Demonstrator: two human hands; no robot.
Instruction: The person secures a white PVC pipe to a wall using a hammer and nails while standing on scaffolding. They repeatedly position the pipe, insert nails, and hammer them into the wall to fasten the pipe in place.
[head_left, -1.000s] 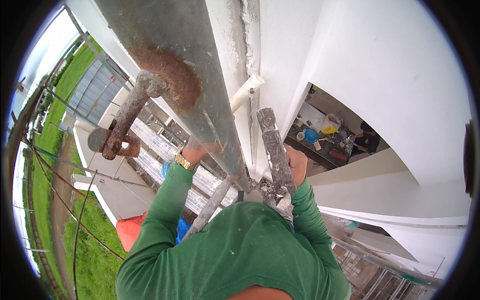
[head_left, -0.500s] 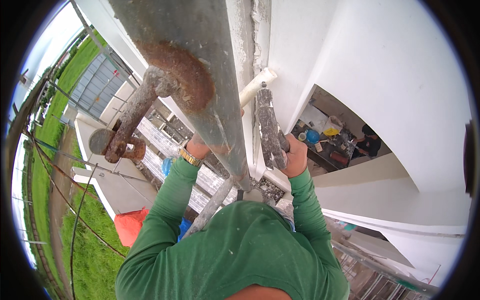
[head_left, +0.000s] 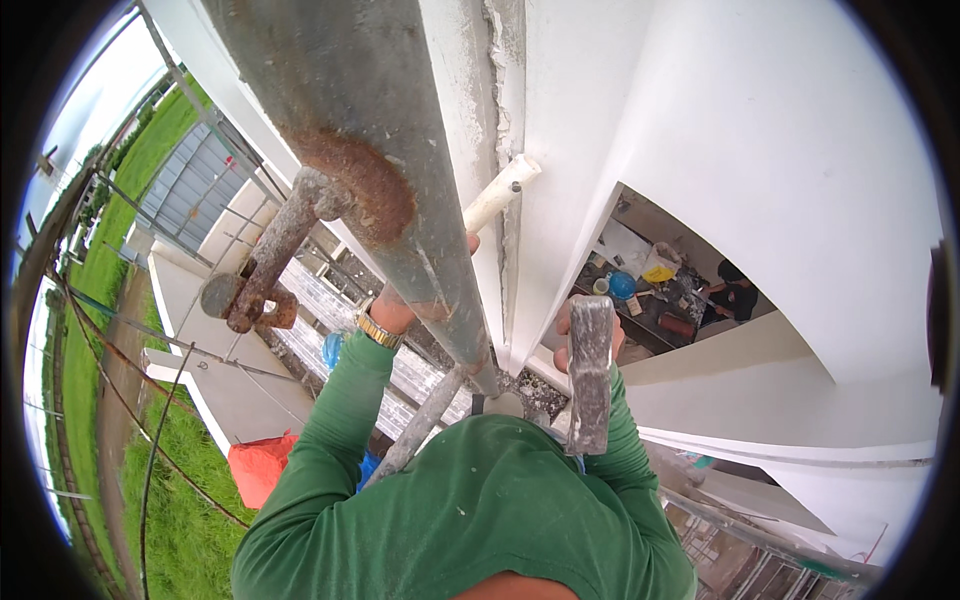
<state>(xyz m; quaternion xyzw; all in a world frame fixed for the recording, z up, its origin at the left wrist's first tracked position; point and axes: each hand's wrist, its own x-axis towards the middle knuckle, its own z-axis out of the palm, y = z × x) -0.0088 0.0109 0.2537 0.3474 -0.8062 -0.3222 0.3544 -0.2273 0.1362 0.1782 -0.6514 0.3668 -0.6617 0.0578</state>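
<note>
A thick grey steel pole (head_left: 380,130) with a rusty patch rises close in front of me. My left hand (head_left: 396,310), with a gold watch at the wrist, reaches behind it and is mostly hidden. One fingertip shows at the lower end of a cream plastic pipe (head_left: 503,193), which the hand appears to grip. A small dark peg (head_left: 516,186) stands out by the pipe's upper end, in front of the wall groove. My right hand (head_left: 618,338) is closed round a hammer (head_left: 590,375); its worn, plaster-smeared head points toward me, apart from the pipe and peg.
A rusty clamp (head_left: 250,275) juts from the pole's left. White walls (head_left: 740,130) stand right, with an opening where a co-worker (head_left: 735,292) sits among buckets and tools. Planks (head_left: 400,385) lie below; a red-orange sheet (head_left: 262,466) hangs at lower left, above grass.
The hammer has come back from beside the peg, toward me and to the right, its head now turned my way. My left hand stays nearly in place at the cream pipe.
</note>
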